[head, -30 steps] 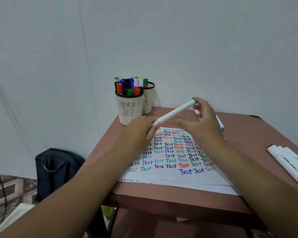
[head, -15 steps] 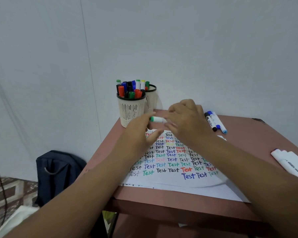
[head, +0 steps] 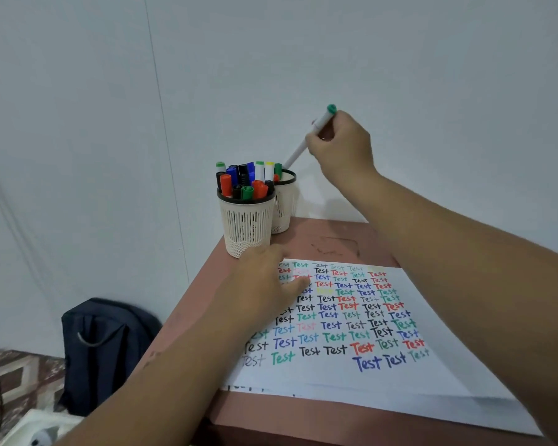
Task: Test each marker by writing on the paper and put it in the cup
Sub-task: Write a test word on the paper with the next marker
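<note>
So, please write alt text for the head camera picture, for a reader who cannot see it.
The right hand lowers a white marker with a green end toward the rear cup. The left hand rests on the paper full of colored "Test" words.

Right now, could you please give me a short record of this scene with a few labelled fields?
Right hand: right hand grips the white marker with a green end cap, tilted, lower end at the rear cup.
Left hand: left hand rests flat on the white paper covered in coloured "Test" words.
Front cup: cream slotted plastic cup, packed with markers.
Rear cup: second cream cup with a black rim, behind the first.
Surface: reddish-brown table.
Floor: dark blue backpack, left of table.
</note>
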The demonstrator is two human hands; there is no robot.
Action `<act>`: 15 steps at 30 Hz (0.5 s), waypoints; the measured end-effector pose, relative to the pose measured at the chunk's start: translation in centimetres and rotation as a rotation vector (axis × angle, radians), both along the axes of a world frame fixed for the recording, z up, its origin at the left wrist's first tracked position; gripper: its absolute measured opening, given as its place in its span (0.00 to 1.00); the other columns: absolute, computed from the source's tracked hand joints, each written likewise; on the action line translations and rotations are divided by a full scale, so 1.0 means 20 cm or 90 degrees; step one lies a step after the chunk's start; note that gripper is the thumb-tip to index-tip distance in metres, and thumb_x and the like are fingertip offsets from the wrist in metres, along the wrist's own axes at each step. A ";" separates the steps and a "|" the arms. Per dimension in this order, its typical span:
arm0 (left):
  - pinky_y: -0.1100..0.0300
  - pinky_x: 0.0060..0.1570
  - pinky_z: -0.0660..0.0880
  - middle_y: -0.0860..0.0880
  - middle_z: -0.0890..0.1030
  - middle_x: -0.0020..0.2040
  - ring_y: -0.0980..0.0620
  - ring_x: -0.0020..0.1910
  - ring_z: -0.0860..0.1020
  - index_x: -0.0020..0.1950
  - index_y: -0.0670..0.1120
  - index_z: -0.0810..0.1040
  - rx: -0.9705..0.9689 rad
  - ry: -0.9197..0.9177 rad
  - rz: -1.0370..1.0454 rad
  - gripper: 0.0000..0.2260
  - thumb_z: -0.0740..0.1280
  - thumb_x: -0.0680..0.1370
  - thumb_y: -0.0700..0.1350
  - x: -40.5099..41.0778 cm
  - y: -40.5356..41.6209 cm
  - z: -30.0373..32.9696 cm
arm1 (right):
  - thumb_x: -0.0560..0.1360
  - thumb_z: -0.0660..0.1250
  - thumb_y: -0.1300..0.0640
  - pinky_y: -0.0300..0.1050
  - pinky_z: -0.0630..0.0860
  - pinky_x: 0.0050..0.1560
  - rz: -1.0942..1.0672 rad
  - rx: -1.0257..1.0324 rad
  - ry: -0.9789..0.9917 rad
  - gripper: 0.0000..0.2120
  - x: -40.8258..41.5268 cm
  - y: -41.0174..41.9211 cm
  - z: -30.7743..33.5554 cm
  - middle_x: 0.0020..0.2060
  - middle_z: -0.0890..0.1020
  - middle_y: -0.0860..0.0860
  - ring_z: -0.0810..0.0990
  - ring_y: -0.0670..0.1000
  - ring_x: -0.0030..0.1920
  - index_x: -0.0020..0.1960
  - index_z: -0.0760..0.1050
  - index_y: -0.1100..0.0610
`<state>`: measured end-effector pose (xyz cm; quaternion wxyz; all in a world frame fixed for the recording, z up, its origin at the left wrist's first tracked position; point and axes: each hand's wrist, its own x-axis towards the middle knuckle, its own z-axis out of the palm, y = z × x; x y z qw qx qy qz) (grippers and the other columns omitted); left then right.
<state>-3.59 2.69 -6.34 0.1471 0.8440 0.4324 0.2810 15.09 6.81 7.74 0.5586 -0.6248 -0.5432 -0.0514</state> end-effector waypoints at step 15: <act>0.57 0.53 0.78 0.59 0.77 0.59 0.61 0.52 0.75 0.68 0.59 0.76 -0.046 0.013 -0.039 0.26 0.71 0.72 0.65 0.00 -0.01 0.03 | 0.82 0.68 0.53 0.46 0.75 0.61 0.073 -0.275 -0.107 0.23 0.08 0.03 -0.06 0.61 0.82 0.50 0.78 0.50 0.58 0.75 0.72 0.56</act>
